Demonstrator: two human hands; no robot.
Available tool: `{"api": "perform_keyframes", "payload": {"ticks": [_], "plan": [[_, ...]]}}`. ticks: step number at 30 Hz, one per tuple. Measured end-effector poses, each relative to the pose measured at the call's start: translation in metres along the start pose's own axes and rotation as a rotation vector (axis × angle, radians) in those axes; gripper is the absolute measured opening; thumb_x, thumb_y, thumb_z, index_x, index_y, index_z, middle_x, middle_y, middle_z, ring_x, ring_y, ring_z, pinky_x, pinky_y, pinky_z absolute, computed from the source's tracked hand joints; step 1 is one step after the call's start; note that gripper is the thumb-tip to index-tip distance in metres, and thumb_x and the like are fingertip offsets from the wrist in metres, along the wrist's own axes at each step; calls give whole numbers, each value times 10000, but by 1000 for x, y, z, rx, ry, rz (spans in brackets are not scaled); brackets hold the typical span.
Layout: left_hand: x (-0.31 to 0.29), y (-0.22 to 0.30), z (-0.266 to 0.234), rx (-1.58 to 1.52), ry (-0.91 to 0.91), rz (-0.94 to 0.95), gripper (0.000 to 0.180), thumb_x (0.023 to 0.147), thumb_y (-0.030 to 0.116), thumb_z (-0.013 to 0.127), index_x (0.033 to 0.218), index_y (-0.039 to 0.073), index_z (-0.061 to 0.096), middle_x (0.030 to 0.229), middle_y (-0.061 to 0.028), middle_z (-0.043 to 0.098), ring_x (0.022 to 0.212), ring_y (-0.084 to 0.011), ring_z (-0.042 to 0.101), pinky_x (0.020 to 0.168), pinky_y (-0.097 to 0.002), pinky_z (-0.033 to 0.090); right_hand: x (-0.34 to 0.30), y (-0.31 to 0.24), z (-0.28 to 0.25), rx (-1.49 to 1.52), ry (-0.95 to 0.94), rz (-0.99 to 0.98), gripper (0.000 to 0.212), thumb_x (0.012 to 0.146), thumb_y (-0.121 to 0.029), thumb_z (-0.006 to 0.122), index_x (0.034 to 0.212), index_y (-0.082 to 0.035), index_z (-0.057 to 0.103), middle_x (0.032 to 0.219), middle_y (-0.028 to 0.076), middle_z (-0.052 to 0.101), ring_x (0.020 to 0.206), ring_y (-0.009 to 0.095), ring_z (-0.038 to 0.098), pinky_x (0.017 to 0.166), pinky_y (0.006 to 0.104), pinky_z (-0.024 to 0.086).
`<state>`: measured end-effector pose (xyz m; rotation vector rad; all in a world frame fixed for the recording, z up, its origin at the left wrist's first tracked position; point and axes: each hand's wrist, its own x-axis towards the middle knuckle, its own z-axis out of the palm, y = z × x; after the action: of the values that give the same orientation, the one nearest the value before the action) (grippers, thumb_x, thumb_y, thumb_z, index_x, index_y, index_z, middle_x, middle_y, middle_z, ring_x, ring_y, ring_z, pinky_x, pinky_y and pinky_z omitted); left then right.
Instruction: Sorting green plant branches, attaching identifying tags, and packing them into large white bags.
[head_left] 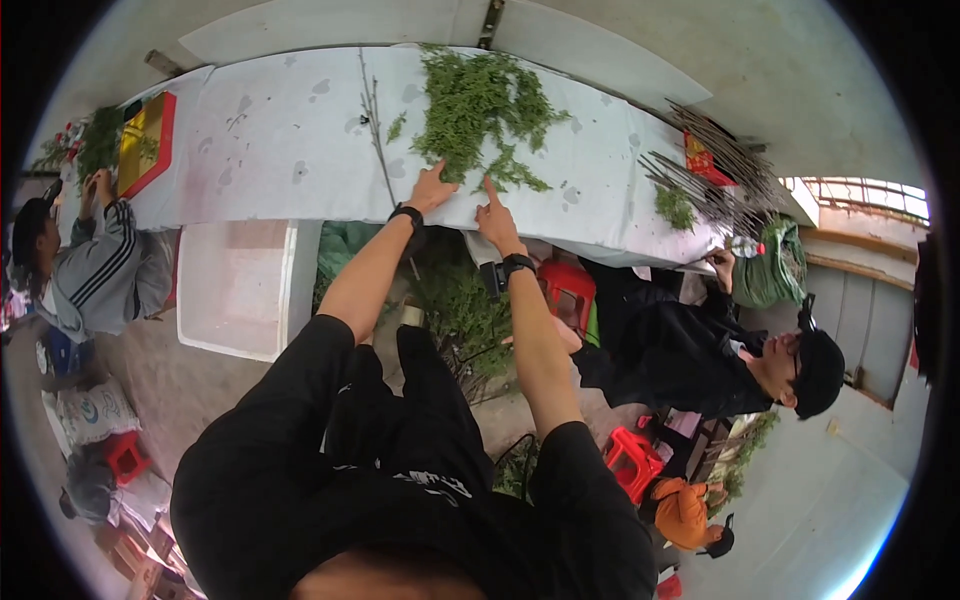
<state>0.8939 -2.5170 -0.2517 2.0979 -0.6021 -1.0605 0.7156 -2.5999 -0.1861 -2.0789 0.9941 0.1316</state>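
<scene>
A loose pile of green leafy sprigs [470, 105] lies on the white-covered table in front of me. At its near edge my left hand [432, 188] rests, a finger stretched out against the leaves. My right hand [495, 218] is just to the right, index finger extended to a smaller spray of leaves [512, 174] that spreads off the pile. Neither hand visibly holds anything. Dark bands sit on both wrists. Left of the pile are thin bare twigs [374, 120] and a small loose sprig [396, 127].
Bundled brown sticks [690, 185] and a red box [703, 160] occupy the table's right end; a red-and-yellow tray [146, 146] stands at its left. Below are a white foam box [235, 290], leafy branches [460, 310] and a red stool [567, 292]. People work on both sides.
</scene>
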Motion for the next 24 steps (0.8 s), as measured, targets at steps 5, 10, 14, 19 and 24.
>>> {"api": "perform_keyframes", "payload": {"ticks": [5,10,14,19,24], "plan": [[-9,9,-6,26,-34,3,908,743,319,716,1524,166,280,1223,-279,493,1003,-388,568,857,-419,479,-37,34,2,3,3,9,771,917,-169,509,1555,-216,78,792,271,662,759,473,618,703,557,466],[-49,25,-17,-123,35,65,909,802,124,690,1555,154,182,1211,-205,538,673,-223,642,554,-357,522,-37,50,12,-21,-13,62,802,900,-112,502,1551,-338,94,728,113,663,602,225,641,658,397,527],[-97,37,-48,-541,-14,39,835,858,90,642,1553,170,186,1263,-167,532,723,-216,673,591,-333,537,-24,53,24,-48,11,61,860,884,-120,524,1551,-342,28,701,106,660,555,223,632,578,384,530],[-175,8,-119,-883,177,85,749,872,83,626,1526,122,264,1187,-139,613,763,-209,697,611,-295,553,-16,41,21,-188,64,104,901,857,-101,508,1550,-304,-30,726,129,689,575,234,664,584,387,544],[-292,-81,-209,-975,469,66,653,904,123,602,1498,108,330,1189,-142,622,789,-223,696,655,-296,562,-30,-1,11,283,313,-69,908,860,-6,486,1553,-247,-48,778,137,694,593,219,659,547,338,526]]}}
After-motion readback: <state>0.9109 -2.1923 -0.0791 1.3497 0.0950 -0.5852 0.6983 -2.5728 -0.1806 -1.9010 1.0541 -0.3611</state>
